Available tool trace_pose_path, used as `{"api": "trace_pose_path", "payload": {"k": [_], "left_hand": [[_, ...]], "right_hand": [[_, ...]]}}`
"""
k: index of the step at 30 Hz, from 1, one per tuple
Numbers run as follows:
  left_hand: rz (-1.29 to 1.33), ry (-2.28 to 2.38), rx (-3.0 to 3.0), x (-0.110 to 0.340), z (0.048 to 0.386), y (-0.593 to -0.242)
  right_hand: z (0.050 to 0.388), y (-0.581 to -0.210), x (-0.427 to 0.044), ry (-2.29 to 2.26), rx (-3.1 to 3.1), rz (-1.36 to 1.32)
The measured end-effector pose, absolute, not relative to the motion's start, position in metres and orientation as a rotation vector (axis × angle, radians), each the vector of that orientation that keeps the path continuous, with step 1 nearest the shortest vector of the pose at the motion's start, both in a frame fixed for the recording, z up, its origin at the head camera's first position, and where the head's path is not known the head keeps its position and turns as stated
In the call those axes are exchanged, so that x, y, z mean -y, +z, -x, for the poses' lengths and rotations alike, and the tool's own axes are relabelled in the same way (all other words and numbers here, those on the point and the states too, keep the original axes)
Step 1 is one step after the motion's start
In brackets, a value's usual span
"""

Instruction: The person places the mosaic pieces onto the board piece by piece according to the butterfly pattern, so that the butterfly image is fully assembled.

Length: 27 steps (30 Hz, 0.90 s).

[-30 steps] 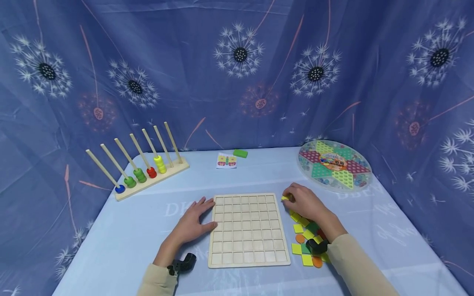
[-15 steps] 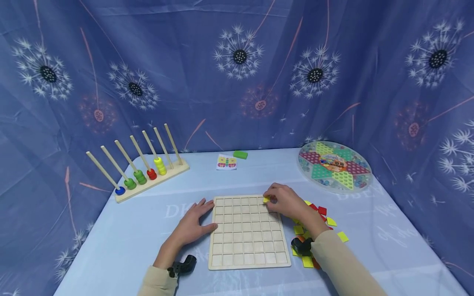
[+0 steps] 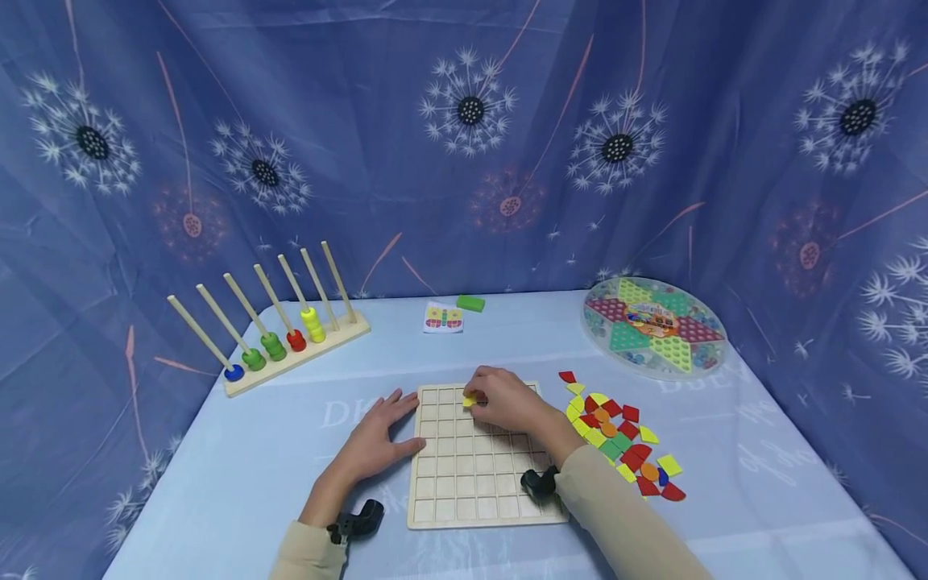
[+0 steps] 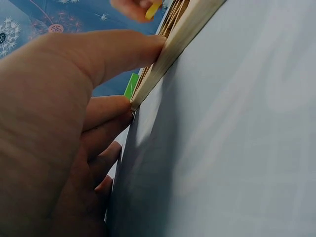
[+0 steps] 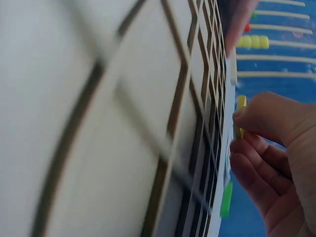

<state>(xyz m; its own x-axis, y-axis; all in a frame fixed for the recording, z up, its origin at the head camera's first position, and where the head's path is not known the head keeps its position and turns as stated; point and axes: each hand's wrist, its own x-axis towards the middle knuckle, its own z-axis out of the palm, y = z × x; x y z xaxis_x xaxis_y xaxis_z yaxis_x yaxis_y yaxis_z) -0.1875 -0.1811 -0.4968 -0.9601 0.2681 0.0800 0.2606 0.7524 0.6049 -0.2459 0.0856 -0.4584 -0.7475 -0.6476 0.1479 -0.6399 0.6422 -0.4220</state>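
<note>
A square wooden grid board (image 3: pixel 466 487) lies on the table, its cells bare where they show. My right hand (image 3: pixel 507 400) pinches a yellow tile (image 3: pixel 470 400) over the board's far rows, near the top middle. The right wrist view shows the yellow tile (image 5: pixel 240 116) between thumb and fingers, just off the grid. My left hand (image 3: pixel 377 435) rests along the board's left edge, fingers fairly straight; in the left wrist view the thumb and a fingertip touch the board's side (image 4: pixel 160 69). Right of the board lies a loose spread of coloured tiles (image 3: pixel 616 445) in yellow, red, green, orange and blue.
A peg rack with beads (image 3: pixel 297 354) stands at the back left. A small picture card (image 3: pixel 444 318) and a green block (image 3: pixel 470 303) lie at the back middle. A round game board with marbles (image 3: pixel 655 326) is at the back right. A patterned curtain (image 3: pixel 464 201) hangs behind.
My right hand has carried the yellow tile leftward from the tile spread, over the board's right edge to its upper middle. More of the spread now shows. My left hand stays put.
</note>
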Motion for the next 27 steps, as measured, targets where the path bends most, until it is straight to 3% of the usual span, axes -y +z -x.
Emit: {"api": "trace_pose_path", "payload": {"k": [14, 27], "left_hand": [[-0.473, 1.007, -2.932, 0.182, 0.188, -0.495], [-0.517, 1.040, -2.909, 0.184, 0.190, -0.495]], "right_hand": [[0.246, -0.459, -0.031, -0.549, -2.831, 1.234], [0.243, -0.465, -0.020, -0.455, -2.858, 1.307]]}}
